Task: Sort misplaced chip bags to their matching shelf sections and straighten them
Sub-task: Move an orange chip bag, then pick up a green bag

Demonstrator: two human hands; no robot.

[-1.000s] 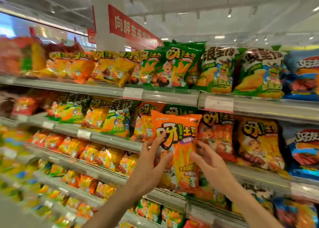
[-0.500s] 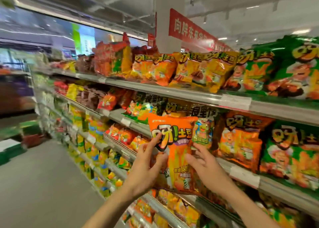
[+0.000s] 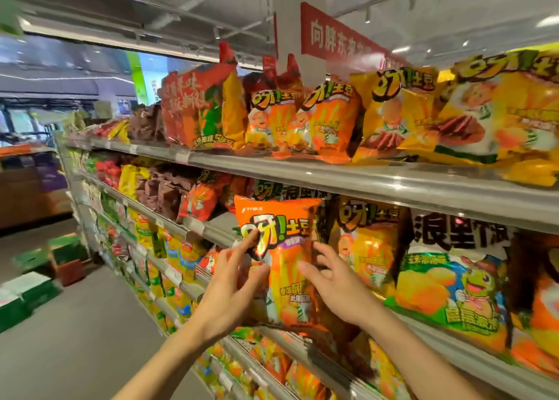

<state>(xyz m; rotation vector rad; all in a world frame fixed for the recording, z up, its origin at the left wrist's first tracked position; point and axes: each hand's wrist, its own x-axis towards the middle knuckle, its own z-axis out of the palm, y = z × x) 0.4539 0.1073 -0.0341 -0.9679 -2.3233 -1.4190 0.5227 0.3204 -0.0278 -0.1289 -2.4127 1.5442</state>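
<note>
I hold an orange chip bag [image 3: 282,248] upright in front of the second shelf [image 3: 393,189] from the top. My left hand [image 3: 233,281] grips its left edge, thumb on the front. My right hand [image 3: 335,281] holds its right side, thumb across the front and fingers behind. Just behind the bag's left edge there is a bare gap [image 3: 220,222] on the shelf. To the right of the held bag stands a matching orange bag [image 3: 367,248], then a green frog bag [image 3: 453,278].
The top shelf [image 3: 272,163] carries orange and yellow bags [image 3: 326,121] and a red bag [image 3: 196,109]. Lower shelves [image 3: 181,281] run down the left, packed with snacks. The grey aisle floor [image 3: 75,324] lies to the left with green boxes [image 3: 33,287]. A red sign [image 3: 335,36] hangs overhead.
My view has swung left along the aisle and both hands carried the orange bag left with it, past the green and orange bags, to beside the gap on the shelf.
</note>
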